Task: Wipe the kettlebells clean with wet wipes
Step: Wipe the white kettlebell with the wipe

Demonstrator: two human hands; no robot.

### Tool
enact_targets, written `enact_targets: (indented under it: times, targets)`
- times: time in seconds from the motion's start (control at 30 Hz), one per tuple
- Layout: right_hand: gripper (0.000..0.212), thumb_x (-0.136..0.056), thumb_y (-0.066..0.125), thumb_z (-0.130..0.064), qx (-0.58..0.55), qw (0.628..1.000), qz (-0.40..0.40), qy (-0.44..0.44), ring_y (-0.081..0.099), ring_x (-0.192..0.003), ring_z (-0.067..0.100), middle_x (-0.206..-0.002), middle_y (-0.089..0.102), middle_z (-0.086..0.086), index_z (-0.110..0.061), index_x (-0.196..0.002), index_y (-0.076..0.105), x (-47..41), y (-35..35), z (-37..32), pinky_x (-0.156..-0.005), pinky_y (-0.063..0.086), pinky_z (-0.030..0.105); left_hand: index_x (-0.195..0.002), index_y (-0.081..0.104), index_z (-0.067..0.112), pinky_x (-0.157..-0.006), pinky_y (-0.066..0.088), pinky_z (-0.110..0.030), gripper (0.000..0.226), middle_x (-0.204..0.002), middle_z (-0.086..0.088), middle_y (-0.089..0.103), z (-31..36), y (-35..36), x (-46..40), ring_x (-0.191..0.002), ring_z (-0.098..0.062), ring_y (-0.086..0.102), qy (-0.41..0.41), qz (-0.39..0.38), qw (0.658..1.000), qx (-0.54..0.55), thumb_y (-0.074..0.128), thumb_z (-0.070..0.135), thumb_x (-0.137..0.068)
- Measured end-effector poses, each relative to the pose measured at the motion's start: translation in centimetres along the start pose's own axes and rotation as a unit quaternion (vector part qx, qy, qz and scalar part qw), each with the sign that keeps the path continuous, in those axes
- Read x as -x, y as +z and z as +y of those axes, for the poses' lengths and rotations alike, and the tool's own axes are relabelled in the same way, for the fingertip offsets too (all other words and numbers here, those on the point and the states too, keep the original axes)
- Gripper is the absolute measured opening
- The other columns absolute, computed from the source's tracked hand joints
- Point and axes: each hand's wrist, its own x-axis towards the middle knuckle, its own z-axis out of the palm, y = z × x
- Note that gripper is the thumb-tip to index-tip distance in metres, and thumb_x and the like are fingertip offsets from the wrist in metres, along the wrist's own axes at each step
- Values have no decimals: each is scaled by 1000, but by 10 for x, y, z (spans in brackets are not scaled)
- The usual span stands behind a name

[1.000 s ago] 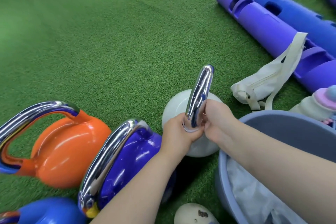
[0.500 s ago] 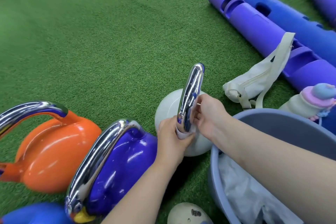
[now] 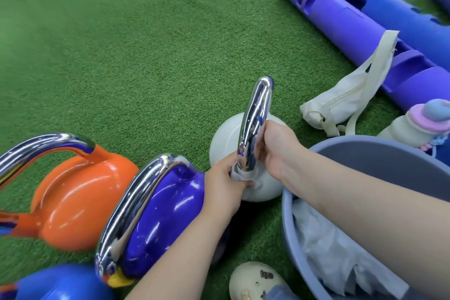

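Note:
A white kettlebell (image 3: 225,139) with a chrome handle (image 3: 257,114) stands on the green turf. My left hand (image 3: 225,186) pinches a white wet wipe (image 3: 239,176) against the base of the handle. My right hand (image 3: 276,147) grips the same wipe on the handle's right side, higher up. A purple kettlebell (image 3: 165,221) lies just left of my left forearm. An orange kettlebell (image 3: 80,200) sits further left, and a blue kettlebell (image 3: 63,285) shows at the bottom left.
A grey-blue basin (image 3: 379,151) holding used white wipes (image 3: 341,258) stands under my right forearm. A cream pouch (image 3: 341,102), a pastel bottle (image 3: 418,126) and purple and blue tubes (image 3: 345,17) lie at the right. My shoe (image 3: 255,280) is at the bottom.
My right hand has slid up the right side of the chrome handle with the wipe. My left hand stays at the handle's base. The view has shifted slightly.

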Motion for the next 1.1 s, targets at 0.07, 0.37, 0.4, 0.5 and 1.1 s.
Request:
enact_targets:
  times: [0.07, 0.37, 0.4, 0.5, 1.1]
  targets:
    - [29, -89, 40, -9, -13, 1000, -9, -3, 48, -39, 12, -53, 52, 2, -15, -64, 53, 1, 0, 0, -45, 40, 17, -69, 64, 22, -60, 38, -5, 35, -60, 24, 60, 6, -10, -2, -61, 12, 47, -12, -68, 996, 64, 78, -9, -59]
    - [22, -96, 47, -21, -2, 986, -141, -90, 55, -70, 18, -80, 59, 8, -4, -95, 61, 9, -21, -13, -76, 50, 29, -80, 63, 24, -76, 40, -15, 11, -83, 13, 63, 4, -14, 0, -81, 2, 56, -3, -79, 995, 57, 71, 31, -75]
    - [15, -95, 49, -15, 32, 981, -162, -104, 56, -71, 17, -79, 59, 7, -5, -91, 60, 11, -24, -15, -77, 50, 28, -79, 63, 23, -80, 37, -16, 25, -90, 10, 58, 0, -11, -2, -89, -6, 53, 38, -63, 997, -26, 72, 43, -68]
    - [9, -88, 56, 0, 150, 955, -206, -151, 62, -84, 19, -91, 66, 12, -6, -91, 63, 16, -33, -17, -90, 51, 30, -86, 66, 17, -81, 24, -6, 44, -101, 7, 41, -2, -5, -1, -96, -12, 33, 72, 18, 981, -177, 82, 46, -57]
    - [19, -90, 58, -22, 330, 895, -180, -239, 61, -77, 6, -89, 72, 2, -7, -96, 68, 13, -37, -23, -71, 46, 19, -63, 56, 19, -58, 35, -17, 22, -56, 12, 50, 22, -16, -8, -58, -2, 42, -11, -96, 988, 117, 70, 8, -76]
